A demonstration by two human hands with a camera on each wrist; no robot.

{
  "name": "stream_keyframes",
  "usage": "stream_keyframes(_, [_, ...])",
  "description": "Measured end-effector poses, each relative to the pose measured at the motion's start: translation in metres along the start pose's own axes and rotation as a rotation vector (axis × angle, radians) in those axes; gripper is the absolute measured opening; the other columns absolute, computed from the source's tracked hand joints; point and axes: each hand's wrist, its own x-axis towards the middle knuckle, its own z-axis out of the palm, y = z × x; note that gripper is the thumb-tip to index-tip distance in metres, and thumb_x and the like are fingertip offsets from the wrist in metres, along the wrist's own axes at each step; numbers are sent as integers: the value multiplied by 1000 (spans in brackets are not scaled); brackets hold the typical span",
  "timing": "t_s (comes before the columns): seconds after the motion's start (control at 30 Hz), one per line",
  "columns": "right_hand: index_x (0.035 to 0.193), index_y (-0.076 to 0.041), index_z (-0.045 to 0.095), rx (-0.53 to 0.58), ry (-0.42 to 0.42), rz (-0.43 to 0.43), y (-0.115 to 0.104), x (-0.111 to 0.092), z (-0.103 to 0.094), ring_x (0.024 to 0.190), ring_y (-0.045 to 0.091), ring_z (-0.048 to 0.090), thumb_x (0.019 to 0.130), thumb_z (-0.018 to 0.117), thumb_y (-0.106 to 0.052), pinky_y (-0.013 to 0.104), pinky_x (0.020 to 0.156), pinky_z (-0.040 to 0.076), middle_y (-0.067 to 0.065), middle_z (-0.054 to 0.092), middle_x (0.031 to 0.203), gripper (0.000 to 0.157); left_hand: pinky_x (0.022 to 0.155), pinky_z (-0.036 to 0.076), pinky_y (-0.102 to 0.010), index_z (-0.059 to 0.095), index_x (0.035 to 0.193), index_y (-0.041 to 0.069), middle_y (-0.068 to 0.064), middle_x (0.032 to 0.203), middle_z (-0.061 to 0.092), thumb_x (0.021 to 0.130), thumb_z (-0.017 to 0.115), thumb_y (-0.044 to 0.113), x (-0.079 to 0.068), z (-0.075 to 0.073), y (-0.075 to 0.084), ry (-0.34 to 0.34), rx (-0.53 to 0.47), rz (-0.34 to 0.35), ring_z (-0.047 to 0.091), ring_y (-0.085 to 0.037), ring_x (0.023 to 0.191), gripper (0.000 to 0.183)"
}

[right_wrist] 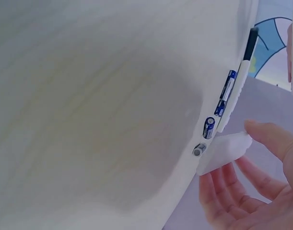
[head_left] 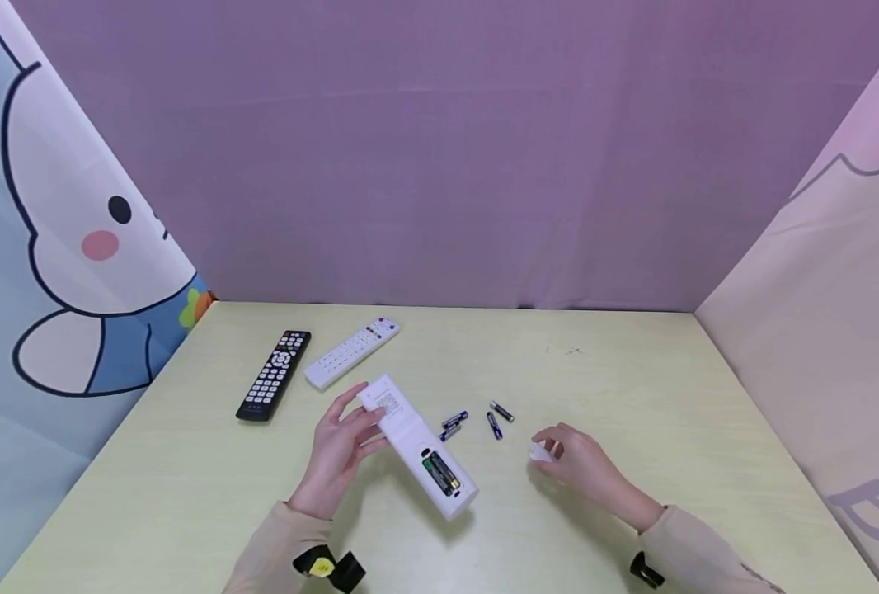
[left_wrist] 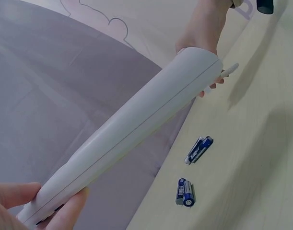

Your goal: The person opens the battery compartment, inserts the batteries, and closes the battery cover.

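Note:
My left hand [head_left: 339,454] grips one end of a white remote control [head_left: 410,437], held tilted above the table with its back up. Its battery compartment lies uncovered, and two batteries [head_left: 440,473] sit inside. In the left wrist view the thumb and fingers pinch the narrow end of the remote. My right hand [head_left: 580,464] is off to the right, pinching a small white battery cover [right_wrist: 225,152] between thumb and fingers. Between the hands lie loose batteries [head_left: 495,425] in two pairs, one pair [left_wrist: 199,149] partly overlapping.
A black remote control [head_left: 273,375] and a second white remote control [head_left: 352,353] lie buttons up at the back left of the table [head_left: 632,371]. Fabric walls, a purple one [head_left: 439,165] at the back, enclose the table on three sides.

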Motion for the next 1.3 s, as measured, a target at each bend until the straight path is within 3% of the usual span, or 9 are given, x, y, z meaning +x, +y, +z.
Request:
stream_keyframes(0.5, [97, 3, 62, 107, 107, -128, -12, -1, 3, 67, 13, 56, 69, 72, -5, 16, 56, 51, 4, 59, 78, 31, 64, 56, -29, 40, 128, 13, -3, 90, 61, 82, 51, -7, 0, -1, -1, 3, 6, 4, 63, -18, 75, 52])
stream_keyframes(1.07, [99, 1, 62, 304, 232, -65, -38, -2, 2, 73, 17, 59, 68, 73, -2, 23, 62, 55, 3, 59, 80, 32, 63, 56, -28, 37, 130, 9, -3, 89, 62, 81, 53, -7, -1, 2, -2, -9, -6, 23, 63, -17, 72, 54])
stream_keyframes(1.3, [98, 1, 62, 380, 286, -139, -50, -3, 3, 74, 13, 59, 68, 73, -2, 27, 63, 56, 3, 60, 80, 31, 64, 56, -28, 37, 130, 9, -4, 90, 62, 81, 53, -7, -1, 5, -3, -10, -10, 32, 63, -16, 71, 54])
